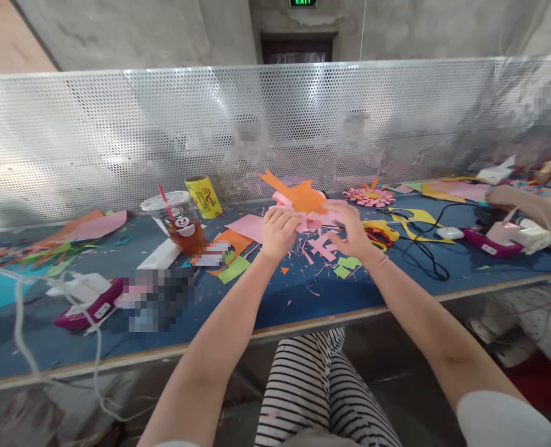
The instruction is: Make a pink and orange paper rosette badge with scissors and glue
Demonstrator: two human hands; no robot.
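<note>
My left hand (280, 233) is closed on a paper craft, with its fingers over the pink strips at the lower left edge. The craft has an orange cut-out (309, 197) with a long strip sticking up to the left, and pink paper around and below it. On the other side my right hand (353, 233) has thumb and fingers apart, its fingertips by the craft's pink paper (330, 214); whether they touch it I cannot tell. Pink paper scraps (322, 247) lie under both hands. Yellow-handled scissors (383, 231) rest just right of my right hand.
A lidded drink cup (187, 230) with a red straw and a yellow can-like container (204, 197) stand left. Purple power strips (92, 307) with white cables lie on both sides. A pink fringed paper flower (371, 196) sits behind. Another person's arm (529, 208) reaches in at right.
</note>
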